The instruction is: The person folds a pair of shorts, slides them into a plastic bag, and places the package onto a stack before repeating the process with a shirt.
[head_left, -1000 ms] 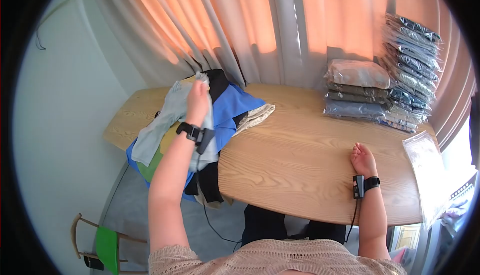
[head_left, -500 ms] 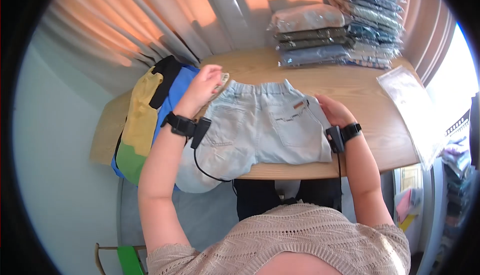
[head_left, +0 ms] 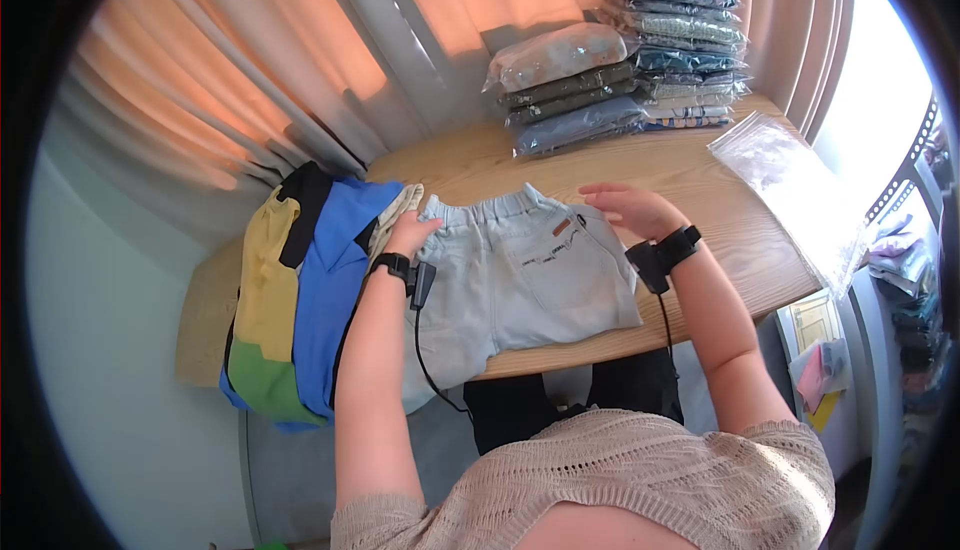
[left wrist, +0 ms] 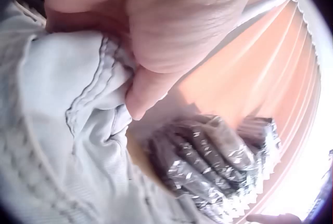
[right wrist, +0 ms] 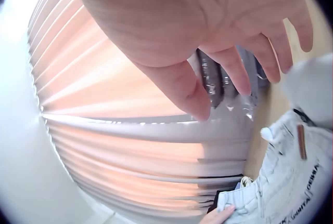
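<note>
Pale blue jeans [head_left: 500, 270] with an elastic waistband lie back side up at the table's front edge, part of them hanging over it. A brown tag and dark stitching mark the right back pocket. At the waistband's left end, my left hand [head_left: 408, 237] pinches the denim; in the left wrist view its thumb [left wrist: 148, 91] lies against the bunched cloth. My right hand [head_left: 637, 212] hovers by the right side of the jeans, fingers extended and holding nothing. The right wrist view shows these fingers [right wrist: 265, 57] apart from the waistband.
Left of the jeans is a pile of clothes [head_left: 330, 270] in blue, yellow, green and black. Bagged folded garments [head_left: 575, 125] stand stacked at the back, beside a taller stack [head_left: 690, 50]. Clear plastic bags [head_left: 780, 190] lie on the table's [head_left: 690, 185] right side.
My left hand brought the jeans from the pile onto the table in front of me, released them, then took the waistband's left end. My right hand came over to their right side and lifted off.
</note>
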Motion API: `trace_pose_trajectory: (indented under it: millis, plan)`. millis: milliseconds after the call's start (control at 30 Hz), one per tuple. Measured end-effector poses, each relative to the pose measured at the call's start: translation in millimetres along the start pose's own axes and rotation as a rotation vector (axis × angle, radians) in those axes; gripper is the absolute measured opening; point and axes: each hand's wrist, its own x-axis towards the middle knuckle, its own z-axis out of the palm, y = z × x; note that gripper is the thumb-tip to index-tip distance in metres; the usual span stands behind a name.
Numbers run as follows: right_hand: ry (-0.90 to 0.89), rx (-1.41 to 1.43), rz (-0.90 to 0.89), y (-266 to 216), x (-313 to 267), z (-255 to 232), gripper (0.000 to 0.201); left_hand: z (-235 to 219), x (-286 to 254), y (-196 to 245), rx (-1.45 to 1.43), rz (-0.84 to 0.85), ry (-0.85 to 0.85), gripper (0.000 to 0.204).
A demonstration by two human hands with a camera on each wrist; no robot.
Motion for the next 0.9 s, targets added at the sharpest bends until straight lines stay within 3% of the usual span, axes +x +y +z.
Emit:
trace_pose_trajectory:
  millis: [33,100,133,200,267,333,400,500,600,700,767,900]
  plan:
    - [0.115,-0.237,-0.062,-22,-15,9,0.049,-2,-6,15,0.001,0.007,0.000,0.046]
    - [0.080,-0.309,-0.073,-46,-14,11,0.055,-7,-22,45,-0.133,-0.030,-0.010,0.037]
    - [0.054,-0.399,-0.055,-53,-11,14,0.055,-6,-35,63,-0.134,0.059,0.010,0.036]
    - [0.027,-0.486,-0.030,-56,-3,24,0.056,-8,-64,96,-0.192,0.101,-0.047,0.034]
    - [0.118,-0.637,0.040,-47,10,39,0.059,-10,-95,127,-0.254,0.137,-0.103,0.032]
    - [0.023,-0.521,-0.008,-47,13,55,0.055,-16,-125,155,-0.371,0.194,-0.186,0.031]
    - [-0.163,-0.292,-0.109,-45,15,67,0.046,-24,-150,177,-0.349,0.233,-0.166,0.029]
    - [-0.241,-0.126,-0.111,-44,25,65,0.030,-36,-180,203,-0.340,0.260,-0.130,0.026]
    - [-0.015,-0.272,-0.349,-82,-27,77,0.019,-51,-194,204,-0.396,0.298,0.054,0.024]
    - [0.165,-0.167,-0.586,-121,-93,82,0.024,-64,-199,210,-0.453,0.333,0.176,0.026]
    - [0.157,-0.118,-0.679,-136,-130,72,0.025,-62,-202,222,-0.428,0.373,0.153,0.027]
    - [0.335,-0.095,-0.722,-156,-232,94,0.033,-31,-209,262,-0.493,0.469,0.057,0.026]
